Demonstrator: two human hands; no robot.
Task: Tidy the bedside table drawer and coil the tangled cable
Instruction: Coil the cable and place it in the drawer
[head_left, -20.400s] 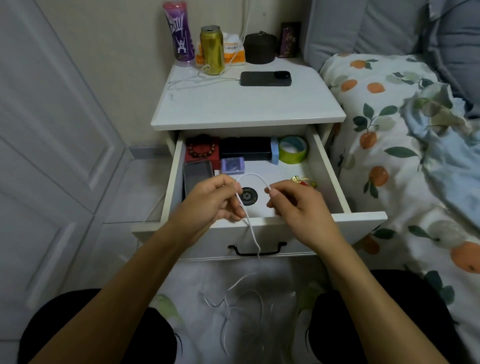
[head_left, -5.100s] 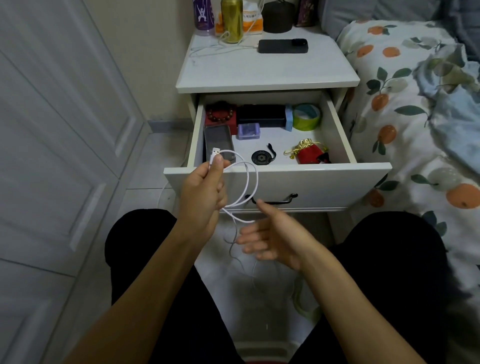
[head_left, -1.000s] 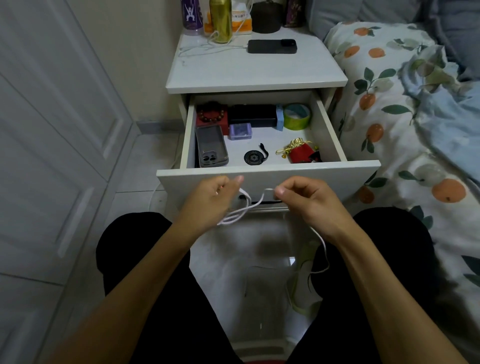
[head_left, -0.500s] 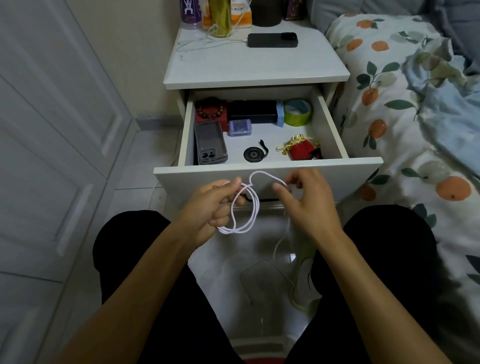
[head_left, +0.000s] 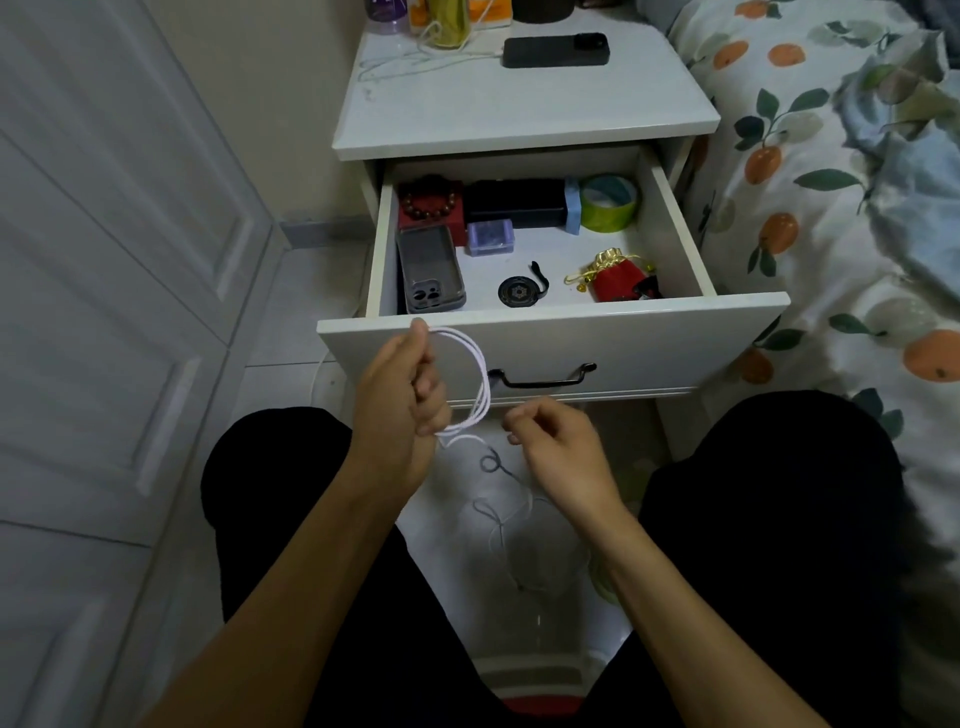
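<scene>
- The white cable (head_left: 475, 379) is being gathered in loops by the left hand (head_left: 402, 395), whose fingers are curled round the bundle, probably so finished turns are being kept from springing apart.
- The loops are bulging toward 3 o'clock of that grip, in front of the open drawer (head_left: 550, 338).
- The right hand (head_left: 556, 447) is being held at 4 o'clock of the coil, fingers curled as if pinching the loose tail; actual contact cannot be told.
- The slack is trailing toward 6 o'clock, between the knees.
</scene>
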